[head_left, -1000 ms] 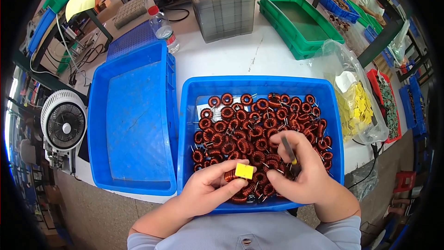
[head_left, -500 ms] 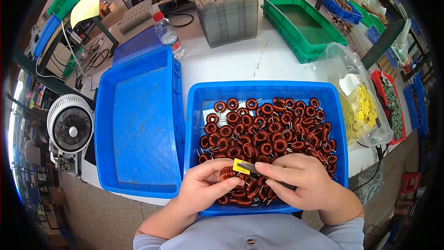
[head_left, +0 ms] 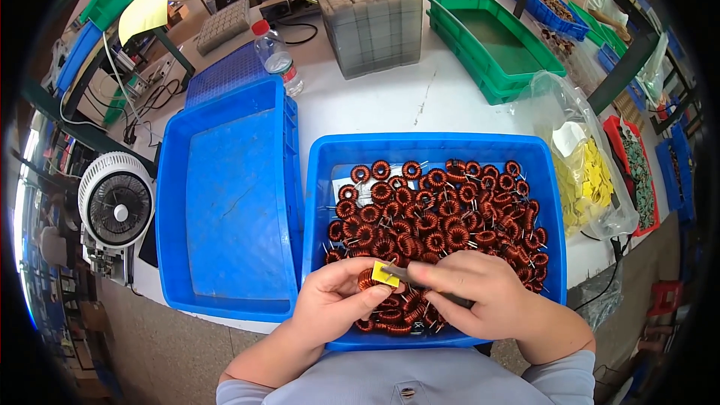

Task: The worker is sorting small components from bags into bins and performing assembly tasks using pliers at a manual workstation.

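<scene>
An empty blue bin [head_left: 232, 195] sits on the white bench [head_left: 390, 101] at 9 o'clock. A small white fan [head_left: 116, 210] stands just beside it, further out. A water bottle [head_left: 276, 56] is at 11 o'clock. A grey stack of trays [head_left: 371, 22] is at 12. Green bins [head_left: 491, 41] are at 1 o'clock. A clear bag of yellow bits [head_left: 589, 172] lies at 3.
</scene>
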### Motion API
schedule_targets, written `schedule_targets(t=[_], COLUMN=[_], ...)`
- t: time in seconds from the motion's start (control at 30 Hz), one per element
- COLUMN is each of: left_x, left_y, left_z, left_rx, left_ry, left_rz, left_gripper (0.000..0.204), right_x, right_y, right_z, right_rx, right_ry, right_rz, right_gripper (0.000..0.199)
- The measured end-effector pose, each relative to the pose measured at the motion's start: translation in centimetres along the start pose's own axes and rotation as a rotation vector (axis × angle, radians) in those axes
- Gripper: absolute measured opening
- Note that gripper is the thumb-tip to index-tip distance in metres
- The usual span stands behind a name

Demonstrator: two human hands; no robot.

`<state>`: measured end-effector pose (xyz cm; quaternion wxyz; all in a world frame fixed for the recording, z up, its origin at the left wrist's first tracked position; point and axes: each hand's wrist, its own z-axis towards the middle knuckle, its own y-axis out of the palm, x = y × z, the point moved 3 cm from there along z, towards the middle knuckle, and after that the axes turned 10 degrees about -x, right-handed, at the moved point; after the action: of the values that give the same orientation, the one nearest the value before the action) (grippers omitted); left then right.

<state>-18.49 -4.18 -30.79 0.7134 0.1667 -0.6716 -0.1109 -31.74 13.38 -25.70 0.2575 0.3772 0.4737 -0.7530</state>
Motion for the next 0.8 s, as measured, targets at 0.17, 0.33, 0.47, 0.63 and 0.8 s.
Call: schedule_targets(t=[0.17, 0.33, 0.47, 0.63, 0.8], left_x=[0.6, 0.1, -0.3, -0.8, -0.3], left_y=[1.6, 2.3, 2.5, 1.6, 1.2], left_z=[0.9, 0.6, 0.5, 0.1, -0.1], left_rx=[0.072, 0.030, -0.057, -0.109, -0.203], left_ry=[-0.050, -0.140, 0.070, 0.225, 0.213], left_rz=[-0.029, 0.010, 0.226, 0.464, 0.478], left_gripper=[0.036, 0.039, 0.041, 0.041, 0.041], right_x=[0.5, 1.5, 0.7, 1.7, 1.5], right_y=[-0.2, 1.2, 1.3, 2.1, 1.9], right_z=[0.1, 0.0, 0.4, -0.1, 0.2], right_rx=[0.120, -0.021, 0.009, 0.044, -0.058], right_ry=[0.090, 0.251, 0.103, -0.046, -0.128], right_rz=[0.163, 0.435, 0.364, 0.383, 0.443], right_gripper=[0.044, 0.037, 0.037, 0.040, 0.039])
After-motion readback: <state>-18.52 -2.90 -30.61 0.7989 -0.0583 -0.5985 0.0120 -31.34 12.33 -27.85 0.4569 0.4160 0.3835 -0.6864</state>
